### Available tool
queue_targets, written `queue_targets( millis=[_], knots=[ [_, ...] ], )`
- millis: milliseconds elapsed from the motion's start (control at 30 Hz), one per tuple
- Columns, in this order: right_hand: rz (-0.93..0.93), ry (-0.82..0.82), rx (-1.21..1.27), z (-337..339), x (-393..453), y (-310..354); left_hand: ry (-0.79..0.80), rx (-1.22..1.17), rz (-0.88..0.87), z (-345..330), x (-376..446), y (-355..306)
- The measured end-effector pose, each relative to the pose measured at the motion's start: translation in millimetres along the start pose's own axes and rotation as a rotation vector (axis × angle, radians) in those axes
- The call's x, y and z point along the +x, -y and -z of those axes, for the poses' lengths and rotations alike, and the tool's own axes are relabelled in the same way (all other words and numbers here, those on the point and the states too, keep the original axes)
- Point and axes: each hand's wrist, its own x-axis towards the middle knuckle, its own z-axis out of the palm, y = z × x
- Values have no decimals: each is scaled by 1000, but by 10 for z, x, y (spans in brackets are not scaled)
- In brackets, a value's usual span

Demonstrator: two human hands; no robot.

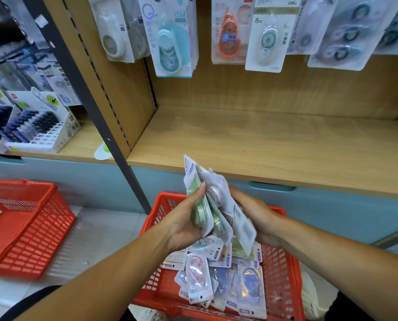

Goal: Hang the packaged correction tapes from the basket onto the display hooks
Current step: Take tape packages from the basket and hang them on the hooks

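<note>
I see two red baskets [283,281] [31,228] — left hand [184,223], right hand [256,216] both grasping one fanned stack of blister-packed correction tapes [212,205], white-green cards.

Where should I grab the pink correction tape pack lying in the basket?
Pinch the pink pack by its lower end, coming from above. It lies flat, face up, on top of the pile in the red basket, and that flat card edge looks easier to pinch than the rounded bubble.

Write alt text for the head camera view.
Both hands, left hand and right hand, hold a bundle of packaged correction tapes above a red basket holding more packs, facing a wooden shelf under hanging packs.
</note>
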Motion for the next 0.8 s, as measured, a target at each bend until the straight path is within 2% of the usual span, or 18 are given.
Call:
queue_targets(
  millis=[167, 267, 400, 567, 700, 800],
  knots=[
    [-67, 41, 1, 89, -5, 53, -30, 53, -104, 67, 29, -36],
    [-69, 145, 74, 100, -56, 161, -47, 79, -138, 102, 65, -83],
    [-64, 177, 119, 202, -45, 246, -39, 128, -105, 110, 9, -204],
    [-131, 105, 87, 350, -57, 323, -26, 162, -67, 109, -14, -326],
    [-161, 145, 66, 340, -36, 339, -41, 207, -21, 125, -36, -366],
    [-250, 143, 15, 340, -20, 299, -58, 233, -2, 141, -65, -408]
  ],
)
